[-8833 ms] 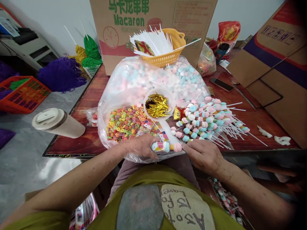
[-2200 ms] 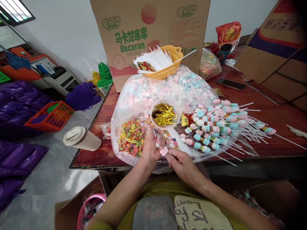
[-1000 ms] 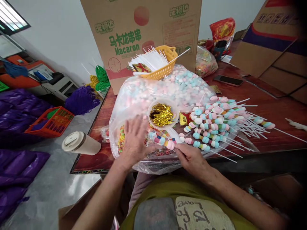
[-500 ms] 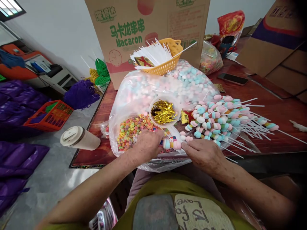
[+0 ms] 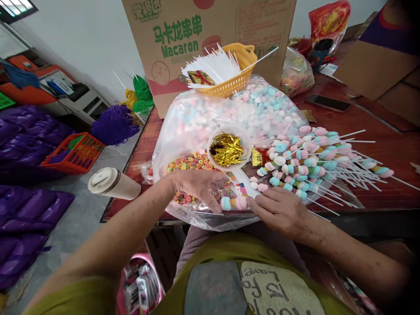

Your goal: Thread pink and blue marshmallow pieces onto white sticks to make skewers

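Gold ties [image 5: 228, 151] sit in a tub [image 5: 246, 134] on the bag [image 5: 164, 140], a pile [image 5: 302, 157] of skewers at right; the left hand [image 5: 198, 184], half open, its grip unclear, partly blocks cereal rings [image 5: 190, 162]. Blue and pink around a yellowish middle, one skewer [image 5: 233, 203] lies between the hands, the right hand [image 5: 282, 212] pinching at its pink end.

A marshmallow skewer [image 5: 234, 203], its visible pale-blue and pink puffs flanking an orange section, stretches roughly parallel to the table's [image 5: 143, 151] front edge.
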Tool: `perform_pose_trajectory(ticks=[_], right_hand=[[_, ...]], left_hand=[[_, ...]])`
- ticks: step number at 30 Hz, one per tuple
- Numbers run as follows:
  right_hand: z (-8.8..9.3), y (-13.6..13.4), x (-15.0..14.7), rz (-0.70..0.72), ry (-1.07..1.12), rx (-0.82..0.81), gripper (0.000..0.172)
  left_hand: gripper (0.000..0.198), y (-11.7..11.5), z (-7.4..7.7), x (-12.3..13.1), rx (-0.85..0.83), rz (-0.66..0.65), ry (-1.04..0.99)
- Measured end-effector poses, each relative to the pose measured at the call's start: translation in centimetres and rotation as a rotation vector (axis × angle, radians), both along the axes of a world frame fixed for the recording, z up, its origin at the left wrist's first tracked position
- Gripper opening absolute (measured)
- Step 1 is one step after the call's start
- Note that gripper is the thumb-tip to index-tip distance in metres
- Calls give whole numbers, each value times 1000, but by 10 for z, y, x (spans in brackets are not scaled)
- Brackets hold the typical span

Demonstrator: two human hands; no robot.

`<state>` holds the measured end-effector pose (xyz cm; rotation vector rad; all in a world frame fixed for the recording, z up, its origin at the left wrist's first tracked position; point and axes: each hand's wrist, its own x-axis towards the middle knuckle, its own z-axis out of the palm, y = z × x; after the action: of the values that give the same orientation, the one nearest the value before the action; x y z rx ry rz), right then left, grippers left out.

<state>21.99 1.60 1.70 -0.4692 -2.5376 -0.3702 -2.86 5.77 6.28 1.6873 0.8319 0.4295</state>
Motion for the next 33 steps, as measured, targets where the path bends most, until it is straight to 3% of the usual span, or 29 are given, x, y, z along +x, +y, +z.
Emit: perform_pose_trajectory(ticks=[3,8,11,15,19,23,26,29,33], right_hand=[[6,1,7,40,4,56,17],[7,1,16,74,-14,52,20],[4,0,15,84,-64,6,23],[1,-1,9,-30,-26,-83,26],[5,5,11,-32,-41,-342,22],[11,14,17,-77,-21,-698,24],[15,16,20,-123,30,-795,29],[17,12,19,-141,24,-720,27],[16,4,16,-173,-37,-334,23]], left_hand=[[43,0,-8,-14,-70,12,53],[24,-29,-30,-4,-51,-7,83],[23,-36,-35,5,68,41,269],[28,-36,-37,11,287,136,479],[31,-38,-32,16,448,106,661],[42,-41,-20,22,588,-40,925],[47,-43,-15,25,710,-100,1000],[50,-44,-12,28,699,-74,1005],[56,-43,-8,31,538,27,975]])
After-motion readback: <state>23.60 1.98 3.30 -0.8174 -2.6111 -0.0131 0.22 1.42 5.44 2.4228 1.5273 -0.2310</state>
